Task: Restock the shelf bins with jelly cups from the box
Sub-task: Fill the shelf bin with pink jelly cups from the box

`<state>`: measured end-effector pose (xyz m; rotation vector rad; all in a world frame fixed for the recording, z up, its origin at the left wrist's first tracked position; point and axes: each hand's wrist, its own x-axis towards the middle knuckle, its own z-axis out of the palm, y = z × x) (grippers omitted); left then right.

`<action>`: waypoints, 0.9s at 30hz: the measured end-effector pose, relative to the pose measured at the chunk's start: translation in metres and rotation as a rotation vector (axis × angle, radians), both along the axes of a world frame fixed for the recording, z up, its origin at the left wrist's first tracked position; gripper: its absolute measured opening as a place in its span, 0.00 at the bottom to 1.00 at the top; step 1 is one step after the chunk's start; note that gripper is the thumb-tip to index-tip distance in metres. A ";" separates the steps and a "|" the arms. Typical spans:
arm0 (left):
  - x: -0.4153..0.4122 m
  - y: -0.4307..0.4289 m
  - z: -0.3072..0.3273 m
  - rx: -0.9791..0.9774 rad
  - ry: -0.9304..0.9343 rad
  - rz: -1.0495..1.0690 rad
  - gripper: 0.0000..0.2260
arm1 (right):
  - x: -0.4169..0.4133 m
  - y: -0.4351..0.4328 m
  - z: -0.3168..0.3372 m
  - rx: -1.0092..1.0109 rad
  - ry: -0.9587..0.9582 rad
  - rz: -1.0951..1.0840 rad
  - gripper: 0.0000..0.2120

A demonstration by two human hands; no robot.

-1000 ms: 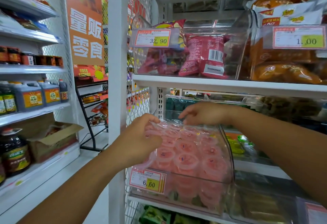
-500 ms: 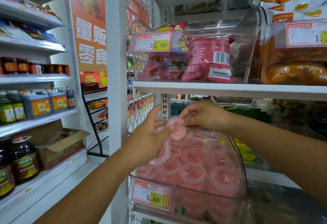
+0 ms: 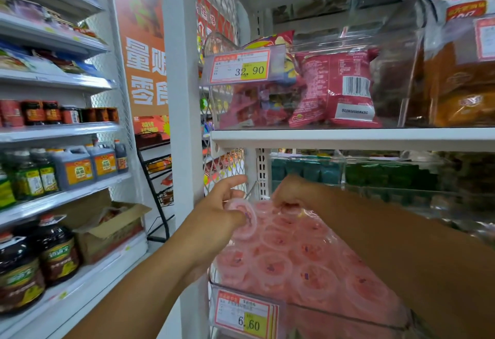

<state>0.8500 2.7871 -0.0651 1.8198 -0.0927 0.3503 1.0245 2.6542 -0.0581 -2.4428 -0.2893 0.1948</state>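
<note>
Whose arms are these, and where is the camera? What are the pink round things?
No machine here: a person is filling a shop shelf. The camera sits on their head, so you see both arms reaching out. The left hand pinches one pink jelly cup over the clear bin, which holds a pile of more cups. The right hand reaches to the back of the pile with curled fingers; I cannot tell if it holds one. The price tag on the bin's front says 6.60.
</note>
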 end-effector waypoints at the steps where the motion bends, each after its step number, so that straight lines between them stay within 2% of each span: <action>1: 0.001 0.001 -0.002 0.010 -0.016 0.005 0.28 | -0.001 0.001 0.000 -0.054 -0.006 0.027 0.04; 4: 0.006 -0.001 -0.006 0.043 -0.050 0.044 0.28 | -0.001 -0.008 0.007 -0.203 -0.074 0.132 0.03; 5: 0.010 -0.002 -0.007 0.055 -0.062 0.063 0.28 | -0.004 -0.013 0.012 -0.199 -0.111 0.173 0.06; 6: 0.015 -0.003 -0.008 0.062 -0.077 0.082 0.28 | -0.007 -0.019 0.017 -0.131 -0.116 0.215 0.09; 7: 0.021 -0.004 -0.008 0.066 -0.095 0.097 0.28 | -0.012 -0.025 0.022 0.012 -0.038 0.260 0.11; 10: 0.040 -0.012 -0.004 0.089 -0.118 0.089 0.28 | -0.035 -0.037 0.031 0.426 0.321 0.464 0.10; 11: 0.045 -0.016 -0.002 0.113 -0.121 0.080 0.28 | -0.040 -0.039 0.030 0.485 0.369 0.496 0.08; 13: 0.055 -0.024 0.003 0.170 -0.111 0.061 0.30 | -0.042 -0.040 0.028 0.539 0.346 0.456 0.07; 15: 0.061 -0.028 0.005 0.274 -0.084 0.031 0.31 | -0.034 -0.045 0.031 0.511 0.267 0.346 0.06; 16: 0.061 -0.028 0.007 0.402 -0.063 0.013 0.29 | -0.026 -0.049 0.032 0.450 0.181 0.274 0.04; 18: 0.059 -0.028 0.010 0.749 0.028 -0.051 0.22 | -0.010 -0.062 0.033 0.274 0.003 0.097 0.06; 19: 0.058 -0.029 0.010 0.877 0.098 -0.092 0.19 | -0.004 -0.066 0.031 0.190 -0.025 0.036 0.07; 22: 0.058 -0.034 0.009 1.130 0.257 -0.154 0.20 | -0.002 -0.063 0.018 0.009 0.048 0.001 0.04; 25: 0.065 -0.033 0.005 1.277 0.305 -0.134 0.15 | 0.001 -0.055 0.003 0.061 0.071 -0.016 0.12; 27: 0.069 -0.030 0.002 1.315 0.308 -0.121 0.13 | 0.004 -0.052 -0.002 0.089 0.069 -0.006 0.12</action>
